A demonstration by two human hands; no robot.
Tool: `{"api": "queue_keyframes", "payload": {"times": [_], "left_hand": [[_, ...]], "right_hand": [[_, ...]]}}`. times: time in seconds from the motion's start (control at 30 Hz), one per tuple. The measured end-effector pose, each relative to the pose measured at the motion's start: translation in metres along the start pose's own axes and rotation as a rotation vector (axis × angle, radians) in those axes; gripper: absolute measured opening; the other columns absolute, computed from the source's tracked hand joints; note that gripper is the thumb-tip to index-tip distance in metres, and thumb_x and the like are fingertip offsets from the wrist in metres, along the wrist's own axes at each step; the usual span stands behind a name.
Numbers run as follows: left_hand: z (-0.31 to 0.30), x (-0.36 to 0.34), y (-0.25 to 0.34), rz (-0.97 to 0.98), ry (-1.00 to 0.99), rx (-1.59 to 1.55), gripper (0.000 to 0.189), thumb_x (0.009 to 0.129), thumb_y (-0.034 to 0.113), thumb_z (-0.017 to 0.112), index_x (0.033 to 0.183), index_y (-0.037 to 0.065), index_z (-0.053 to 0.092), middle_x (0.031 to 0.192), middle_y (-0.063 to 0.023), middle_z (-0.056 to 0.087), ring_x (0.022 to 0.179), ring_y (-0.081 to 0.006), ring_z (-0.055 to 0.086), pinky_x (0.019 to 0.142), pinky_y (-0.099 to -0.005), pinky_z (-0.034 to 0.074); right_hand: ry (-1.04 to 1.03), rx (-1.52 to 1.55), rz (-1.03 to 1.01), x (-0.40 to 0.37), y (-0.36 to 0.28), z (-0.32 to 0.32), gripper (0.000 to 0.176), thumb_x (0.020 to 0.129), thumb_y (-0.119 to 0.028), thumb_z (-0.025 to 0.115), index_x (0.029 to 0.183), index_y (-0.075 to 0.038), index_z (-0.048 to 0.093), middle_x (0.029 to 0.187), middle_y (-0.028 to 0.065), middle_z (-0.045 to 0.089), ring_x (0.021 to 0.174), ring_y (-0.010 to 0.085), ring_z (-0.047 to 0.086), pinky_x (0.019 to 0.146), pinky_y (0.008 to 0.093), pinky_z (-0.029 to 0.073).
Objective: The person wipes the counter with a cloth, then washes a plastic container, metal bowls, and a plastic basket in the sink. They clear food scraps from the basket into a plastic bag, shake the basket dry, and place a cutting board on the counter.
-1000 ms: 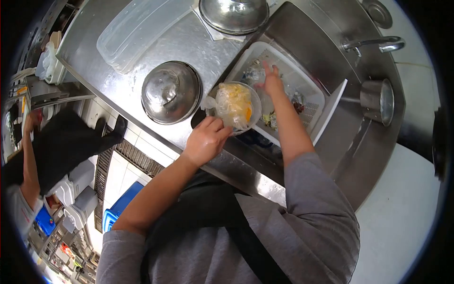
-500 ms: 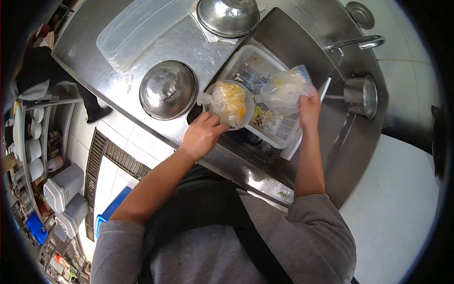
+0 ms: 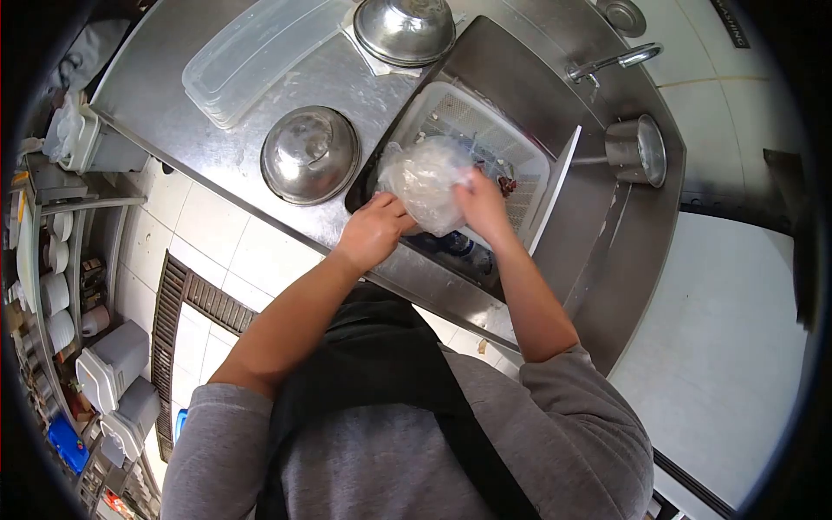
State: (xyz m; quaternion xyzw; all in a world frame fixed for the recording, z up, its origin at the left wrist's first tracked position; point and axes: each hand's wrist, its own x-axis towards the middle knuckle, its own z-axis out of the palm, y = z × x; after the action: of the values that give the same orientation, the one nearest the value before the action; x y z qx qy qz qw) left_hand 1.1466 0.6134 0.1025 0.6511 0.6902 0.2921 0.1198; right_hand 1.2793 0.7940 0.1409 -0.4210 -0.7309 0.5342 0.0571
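Note:
A crumpled clear plastic bag (image 3: 425,186) spreads over the round tub and hides it and its contents. With closed fingers, my right hand (image 3: 482,206) grips the bag's right side. My left hand (image 3: 374,232) is closed at the near left edge, where the tub's rim was visible a moment ago; its fingertips are partly covered by the bag. Beneath both hands is a white perforated basket (image 3: 542,173) in the sink, with food scraps and small dark red bits (image 3: 507,185) on its mesh.
An upturned metal bowl (image 3: 310,156) sits on the steel counter, with another metal bowl (image 3: 405,30) behind it. A long clear plastic container (image 3: 260,61) lies at the back left. To the right are a faucet (image 3: 617,62), a metal pot (image 3: 635,150) and a white board (image 3: 556,182).
My right hand has moved left with the plastic bag, which now covers the tub and the yellow food bag in it. My left hand stays at about the same place.

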Motion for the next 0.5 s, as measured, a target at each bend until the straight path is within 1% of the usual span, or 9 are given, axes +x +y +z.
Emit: {"api": "queue_keyframes", "payload": {"times": [0.03, 0.07, 0.13, 0.17, 0.23, 0.27, 0.33, 0.43, 0.5], "left_hand": [[0.0, -0.001, -0.002, -0.003, 0.001, 0.001, 0.03, 0.073, 0.007, 0.06, 0.101, 0.015, 0.067, 0.099, -0.0022, 0.058, 0.102, -0.0253, 0.054, 0.091, -0.0376, 0.049], [0.0, -0.001, -0.003, 0.012, 0.009, -0.016, 0.03, 0.072, 0.006, 0.06, 0.101, 0.014, 0.067, 0.102, -0.0028, 0.059, 0.104, -0.0259, 0.054, 0.093, -0.0388, 0.048], [0.0, -0.003, -0.002, 0.029, 0.011, -0.034, 0.031, 0.072, 0.006, 0.059, 0.101, 0.014, 0.067, 0.104, -0.0034, 0.059, 0.105, -0.0264, 0.054, 0.095, -0.04, 0.047], [0.0, -0.003, -0.002, 0.019, 0.015, -0.045, 0.03, 0.072, 0.006, 0.06, 0.1, 0.013, 0.067, 0.103, -0.0034, 0.059, 0.104, -0.0261, 0.054, 0.095, -0.0396, 0.048], [0.0, -0.002, -0.001, 0.016, 0.01, -0.06, 0.03, 0.072, 0.006, 0.06, 0.099, 0.013, 0.067, 0.101, -0.0033, 0.059, 0.104, -0.0259, 0.054, 0.094, -0.0391, 0.048], [-0.003, -0.002, -0.001, 0.001, -0.025, -0.064, 0.028, 0.071, 0.005, 0.06, 0.098, 0.013, 0.068, 0.1, -0.0036, 0.059, 0.103, -0.0258, 0.054, 0.093, -0.0389, 0.048], [-0.004, -0.001, -0.002, 0.0, -0.072, -0.064, 0.027, 0.071, 0.005, 0.06, 0.096, 0.012, 0.068, 0.098, -0.004, 0.059, 0.102, -0.0258, 0.054, 0.092, -0.0386, 0.048], [0.0, 0.001, -0.003, 0.005, -0.044, -0.077, 0.023, 0.07, 0.004, 0.061, 0.091, 0.01, 0.068, 0.094, -0.0048, 0.06, 0.099, -0.0264, 0.055, 0.088, -0.0385, 0.049], [0.0, 0.003, -0.001, 0.021, 0.055, -0.106, 0.018, 0.07, 0.004, 0.062, 0.087, 0.009, 0.067, 0.091, -0.0057, 0.06, 0.094, -0.0267, 0.056, 0.084, -0.0387, 0.049]], "right_hand": [[-0.047, -0.388, -0.122, 0.001, -0.007, 0.008, 0.027, 0.081, -0.01, 0.06, 0.106, 0.002, 0.063, 0.093, 0.019, 0.067, 0.087, 0.0314, 0.066, 0.075, 0.0406, 0.052], [-0.051, -0.387, -0.122, 0.004, -0.01, 0.012, 0.027, 0.081, -0.01, 0.06, 0.106, 0.002, 0.063, 0.093, 0.019, 0.067, 0.087, 0.0314, 0.066, 0.075, 0.0406, 0.052], [-0.3, -0.749, -0.402, 0.019, -0.014, 0.017, 0.02, 0.075, -0.004, 0.061, 0.092, 0.002, 0.067, 0.091, 0.0235, 0.066, 0.088, 0.0332, 0.066, 0.075, 0.0406, 0.052], [-0.297, -0.746, -0.4, 0.03, -0.017, 0.022, 0.02, 0.075, -0.004, 0.061, 0.092, 0.002, 0.067, 0.091, 0.0235, 0.066, 0.088, 0.0332, 0.066, 0.075, 0.0406, 0.052], [-0.657, -1.034, -0.206, 0.054, -0.022, 0.034, 0.018, 0.072, -0.003, 0.061, 0.087, 0.003, 0.069, 0.094, 0.0228, 0.068, 0.087, 0.0351, 0.067, 0.074, 0.0414, 0.052], [-0.654, -1.027, -0.2, 0.064, -0.02, 0.042, 0.018, 0.072, -0.003, 0.061, 0.087, 0.003, 0.069, 0.094, 0.0228, 0.068, 0.087, 0.0351, 0.067, 0.074, 0.0414, 0.052], [-0.879, -1.082, -0.231, 0.08, -0.015, 0.057, 0.018, 0.071, -0.004, 0.061, 0.086, 0.003, 0.07, 0.092, 0.0223, 0.069, 0.086, 0.035, 0.068, 0.074, 0.0419, 0.052], [-0.973, -1.151, -0.237, 0.086, -0.024, 0.069, 0.018, 0.071, -0.006, 0.062, 0.085, 0.003, 0.071, 0.092, 0.0212, 0.07, 0.085, 0.0333, 0.068, 0.073, 0.0414, 0.052], [-1.029, -1.041, -0.248, 0.091, -0.006, 0.069, 0.021, 0.072, -0.006, 0.062, 0.089, 0.003, 0.069, 0.092, 0.022, 0.069, 0.084, 0.0313, 0.068, 0.071, 0.0401, 0.052]]}}
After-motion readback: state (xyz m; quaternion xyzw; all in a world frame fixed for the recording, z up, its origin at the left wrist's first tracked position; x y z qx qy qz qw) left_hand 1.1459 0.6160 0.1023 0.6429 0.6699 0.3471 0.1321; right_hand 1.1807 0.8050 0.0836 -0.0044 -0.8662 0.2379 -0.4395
